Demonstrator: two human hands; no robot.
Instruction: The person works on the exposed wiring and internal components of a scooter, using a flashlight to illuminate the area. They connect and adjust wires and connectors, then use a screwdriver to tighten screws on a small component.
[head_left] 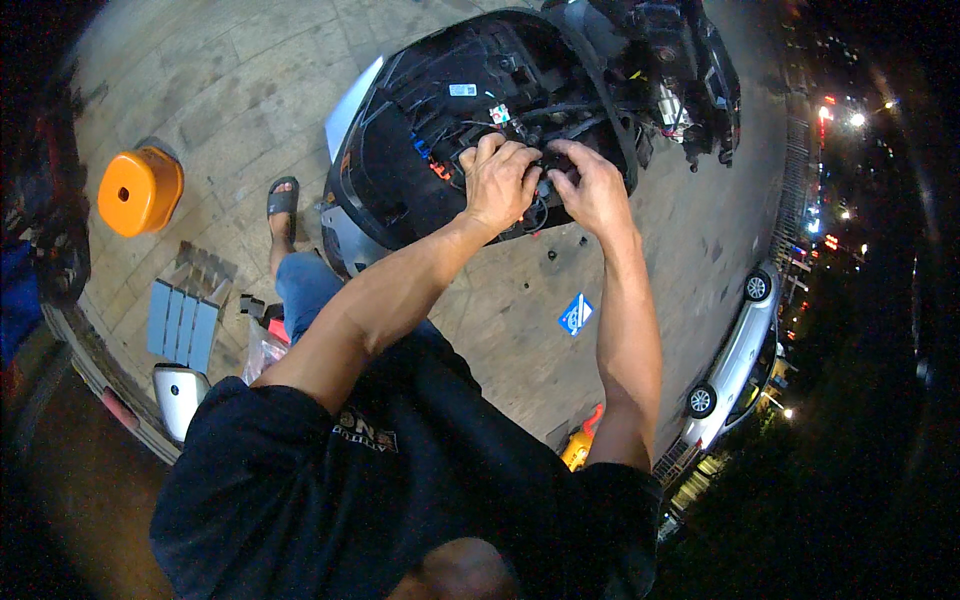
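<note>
Both my hands are inside the opened black body of what looks like a scooter [395,190], among dark wiring and parts. My left hand [500,180] is closed, its fingers curled down at the near right part of the bay; whatever they grip is hidden beneath them. Close beside it, my right hand [592,190] bends its thumb and forefinger inward around something dark that I cannot make out. A blue connector [421,146] and an orange-red connector [440,171] lie left of my hands. Just beyond them is a small white-labelled part [499,115].
An orange stool [140,192] and a blue-grey slatted stool [183,320] stand at left, near a silver-white panel [180,395]. A blue-and-white packet [576,314] lies on the paving. A yellow-orange object [578,450] is by my right arm. A silver car [735,360] is parked at right.
</note>
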